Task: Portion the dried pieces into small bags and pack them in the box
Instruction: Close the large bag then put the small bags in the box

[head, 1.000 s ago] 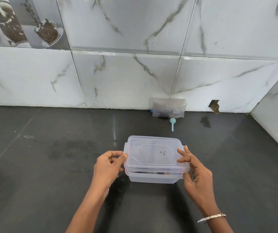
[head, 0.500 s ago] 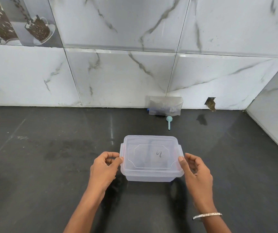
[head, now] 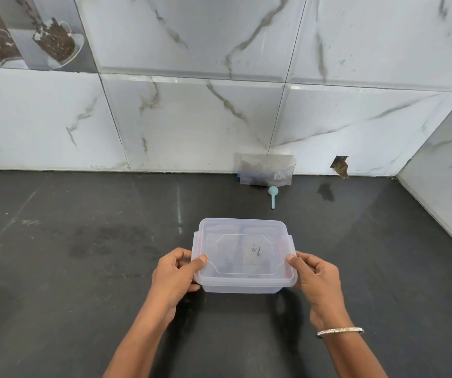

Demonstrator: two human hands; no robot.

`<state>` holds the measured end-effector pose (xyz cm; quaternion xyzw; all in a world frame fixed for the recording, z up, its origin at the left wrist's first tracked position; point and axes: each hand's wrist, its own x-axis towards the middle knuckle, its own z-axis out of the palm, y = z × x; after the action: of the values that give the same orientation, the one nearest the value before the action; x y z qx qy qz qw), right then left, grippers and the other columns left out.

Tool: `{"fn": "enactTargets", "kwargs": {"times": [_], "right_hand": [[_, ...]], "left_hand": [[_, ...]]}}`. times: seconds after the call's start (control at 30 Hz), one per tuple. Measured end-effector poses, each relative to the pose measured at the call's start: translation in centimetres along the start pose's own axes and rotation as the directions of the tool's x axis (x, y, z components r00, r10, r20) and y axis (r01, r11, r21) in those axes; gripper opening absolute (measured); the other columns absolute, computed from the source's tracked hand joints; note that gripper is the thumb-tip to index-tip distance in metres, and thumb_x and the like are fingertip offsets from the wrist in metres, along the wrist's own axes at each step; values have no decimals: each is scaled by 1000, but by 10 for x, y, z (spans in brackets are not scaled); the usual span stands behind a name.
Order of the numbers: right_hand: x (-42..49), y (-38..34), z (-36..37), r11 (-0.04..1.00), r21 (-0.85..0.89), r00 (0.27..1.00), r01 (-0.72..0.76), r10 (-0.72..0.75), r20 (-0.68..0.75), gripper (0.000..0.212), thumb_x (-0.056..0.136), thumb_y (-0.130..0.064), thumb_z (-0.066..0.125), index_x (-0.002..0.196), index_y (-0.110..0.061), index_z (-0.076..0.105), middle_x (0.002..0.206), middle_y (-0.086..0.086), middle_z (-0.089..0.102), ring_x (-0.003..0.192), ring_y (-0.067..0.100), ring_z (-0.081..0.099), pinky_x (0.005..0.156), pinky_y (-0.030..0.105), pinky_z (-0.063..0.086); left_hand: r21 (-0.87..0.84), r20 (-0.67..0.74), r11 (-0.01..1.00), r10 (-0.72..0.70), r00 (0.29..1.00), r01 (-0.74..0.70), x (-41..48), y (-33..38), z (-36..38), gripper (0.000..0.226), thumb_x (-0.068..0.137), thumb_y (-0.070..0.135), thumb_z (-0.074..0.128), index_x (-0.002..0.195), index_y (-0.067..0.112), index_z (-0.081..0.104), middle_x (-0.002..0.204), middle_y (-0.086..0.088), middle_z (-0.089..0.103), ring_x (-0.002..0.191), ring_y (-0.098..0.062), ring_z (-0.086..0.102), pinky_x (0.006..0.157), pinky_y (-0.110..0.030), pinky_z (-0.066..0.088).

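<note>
Hands hold a clear lidded box (head: 242,255) on the dark tabletop (head: 83,296); left hand (head: 177,276) and right hand (head: 316,279) each grip a side, thumbs pinching the lid; beyond the box, a small bag (head: 265,170) and blue scoop (head: 273,193) by the wall.

Both forearms are bare, with no sleeves showing, and a thin silver bangle (head: 340,331) with a textured surface circles the right wrist.
</note>
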<state>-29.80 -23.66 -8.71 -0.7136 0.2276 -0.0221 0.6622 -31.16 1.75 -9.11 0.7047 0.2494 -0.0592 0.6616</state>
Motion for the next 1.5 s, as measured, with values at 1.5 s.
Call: {"fn": "enactTargets", "kwargs": {"times": [1.5], "right_hand": [[-15,12,23,811,-473,885,345,-449,-125,35,98,-23,56,131,-14,62,66,-7,63,57,16,59,57,30,54]], "left_hand": [[-40,-337,943,300,893,-332,-19,-6,31,37,90,9,74,125,20,71,115,3,75,93,14,67,100,-23,51]]}}
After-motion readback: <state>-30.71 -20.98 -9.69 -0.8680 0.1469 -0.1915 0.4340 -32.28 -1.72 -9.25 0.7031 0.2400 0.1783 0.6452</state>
